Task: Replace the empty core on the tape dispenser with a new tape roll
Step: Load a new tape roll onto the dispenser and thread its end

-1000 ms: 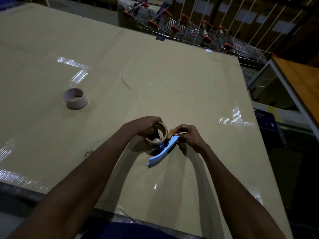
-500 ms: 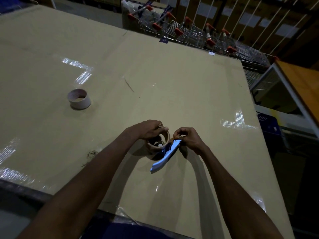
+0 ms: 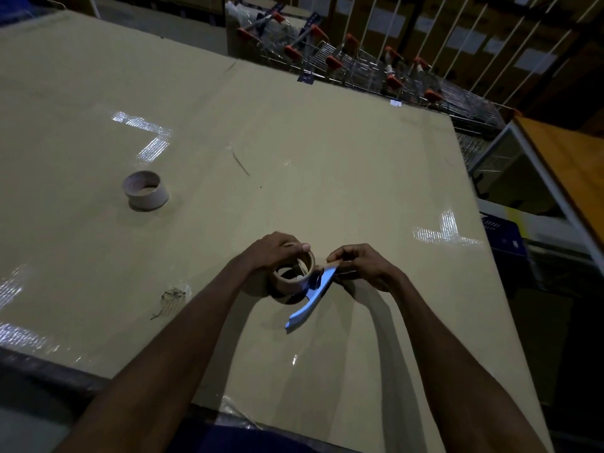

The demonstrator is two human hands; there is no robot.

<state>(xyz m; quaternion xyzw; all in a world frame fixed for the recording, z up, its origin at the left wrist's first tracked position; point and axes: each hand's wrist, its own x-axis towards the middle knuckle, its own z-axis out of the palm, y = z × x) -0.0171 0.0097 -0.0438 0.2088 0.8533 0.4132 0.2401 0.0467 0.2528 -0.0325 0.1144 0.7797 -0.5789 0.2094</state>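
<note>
The hands work near the near edge of the bench [image 3: 327, 142], roughly midway along it, with broad bare surface stretching toward the far edge and toward the left side. The only other thing on that open stretch is the empty core [image 3: 146, 190], a pale cardboard ring standing on its end well apart from the hands, toward the left edge.

The left hand [image 3: 274, 253] is closed around the top rim of the tape roll [image 3: 292, 276], a brown ring seated on the tape dispenser [image 3: 310, 297], whose light blue handle slants toward the near edge. The right hand [image 3: 362, 264] pinches the brown tape end at the dispenser's head, fingers curled tight.

The bench is covered in tan cardboard with glossy tape strips catching light and a small torn patch [image 3: 171, 299] near the left forearm. Beyond the far edge stands a row of shopping trolleys [image 3: 359, 67] with orange handles; the room is dim.
</note>
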